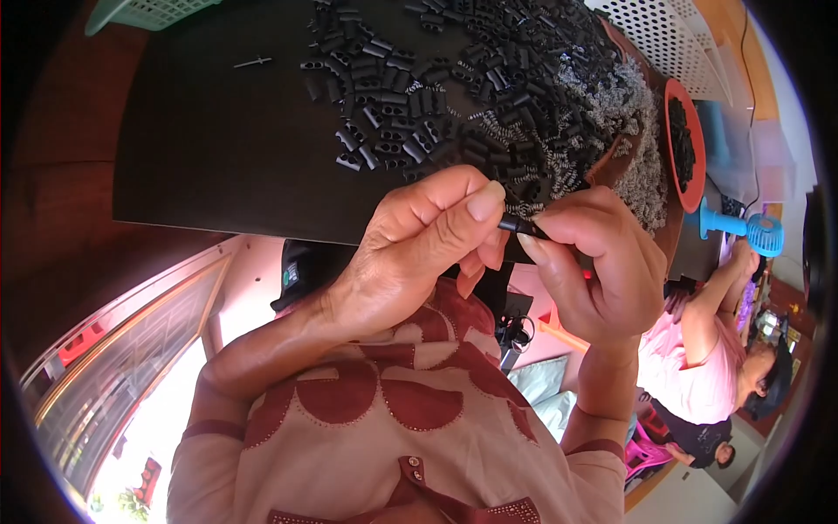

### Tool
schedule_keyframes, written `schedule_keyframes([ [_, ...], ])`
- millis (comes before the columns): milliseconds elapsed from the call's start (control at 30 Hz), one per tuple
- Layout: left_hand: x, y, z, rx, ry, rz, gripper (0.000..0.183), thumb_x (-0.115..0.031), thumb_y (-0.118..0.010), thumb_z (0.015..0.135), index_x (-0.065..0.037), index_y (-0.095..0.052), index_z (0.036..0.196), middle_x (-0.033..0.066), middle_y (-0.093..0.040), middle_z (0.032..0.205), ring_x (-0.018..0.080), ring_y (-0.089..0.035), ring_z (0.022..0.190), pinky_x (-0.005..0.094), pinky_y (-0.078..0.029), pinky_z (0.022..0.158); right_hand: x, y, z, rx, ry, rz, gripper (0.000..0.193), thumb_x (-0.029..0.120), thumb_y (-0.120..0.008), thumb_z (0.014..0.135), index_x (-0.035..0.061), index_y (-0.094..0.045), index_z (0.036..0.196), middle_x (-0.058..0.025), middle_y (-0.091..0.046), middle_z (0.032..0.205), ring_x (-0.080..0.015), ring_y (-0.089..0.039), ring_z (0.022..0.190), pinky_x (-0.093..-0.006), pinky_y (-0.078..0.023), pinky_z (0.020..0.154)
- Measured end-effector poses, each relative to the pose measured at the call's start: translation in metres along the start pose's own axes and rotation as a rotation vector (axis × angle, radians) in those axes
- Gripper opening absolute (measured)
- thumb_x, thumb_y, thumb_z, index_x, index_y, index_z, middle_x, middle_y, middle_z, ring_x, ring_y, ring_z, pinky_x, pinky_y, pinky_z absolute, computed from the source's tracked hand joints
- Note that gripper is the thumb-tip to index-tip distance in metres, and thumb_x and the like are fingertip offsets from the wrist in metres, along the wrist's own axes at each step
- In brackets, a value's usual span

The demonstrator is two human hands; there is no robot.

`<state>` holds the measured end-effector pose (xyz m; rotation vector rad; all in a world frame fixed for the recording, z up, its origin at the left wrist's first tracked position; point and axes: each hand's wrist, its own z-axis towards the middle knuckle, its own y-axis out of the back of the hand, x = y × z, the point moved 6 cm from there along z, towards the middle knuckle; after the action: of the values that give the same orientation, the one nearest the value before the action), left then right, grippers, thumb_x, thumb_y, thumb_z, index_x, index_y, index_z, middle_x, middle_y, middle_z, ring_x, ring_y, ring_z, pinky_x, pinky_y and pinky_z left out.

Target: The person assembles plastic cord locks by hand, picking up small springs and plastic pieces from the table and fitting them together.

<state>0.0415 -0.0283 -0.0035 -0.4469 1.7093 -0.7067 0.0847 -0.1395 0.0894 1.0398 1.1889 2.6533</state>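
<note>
My left hand (419,231) and my right hand (602,258) meet near the front edge of the dark table (218,148). Between their fingertips is a small black cylindrical plastic piece (517,225). The left thumb and fingers pinch one end of it, while the right thumb and index finger close on the other. Just beyond the hands lie many black plastic cord lock shells (393,113) with holes in their ends. Small metal coil springs (602,92) are heaped to their right, and some are scattered among the shells.
A red basin (692,196) with black pieces stands at the right, near a blue handheld fan (764,234). A white perforated basket (655,35) and a green basket (148,13) are at the back. One small pin (253,62) lies apart. Two people sit at right.
</note>
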Motion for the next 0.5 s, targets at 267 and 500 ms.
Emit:
schedule_keyframes([
  [267,-0.0009,-0.0014,0.0022,0.054,-0.068,0.09,0.037,-0.034,-0.044,0.1,0.001,-0.053,0.095,0.0066,-0.056,0.077,0.0128,-0.051,0.062,0.0261,-0.044,0.057,0.0051,0.0027,-0.0034,0.028,0.055,-0.053,0.023,-0.005,-0.076,0.068,0.0003,-0.061,0.085,-0.0105,-0.058,0.071,-0.0213,-0.058,0.052,-0.0301,-0.043,0.042],
  [500,-0.0031,-0.0042,0.0016,0.096,-0.06,0.194,0.038,-0.034,-0.044,0.1,0.002,-0.053,0.091,0.0056,-0.053,0.074,0.0111,-0.05,0.061,0.0238,-0.041,0.058,0.0062,0.004,-0.008,0.033,0.074,-0.114,0.023,-0.005,-0.076,0.067,-0.0002,-0.06,0.083,-0.0099,-0.057,0.07,-0.0216,-0.057,0.05,-0.0314,-0.043,0.04],
])
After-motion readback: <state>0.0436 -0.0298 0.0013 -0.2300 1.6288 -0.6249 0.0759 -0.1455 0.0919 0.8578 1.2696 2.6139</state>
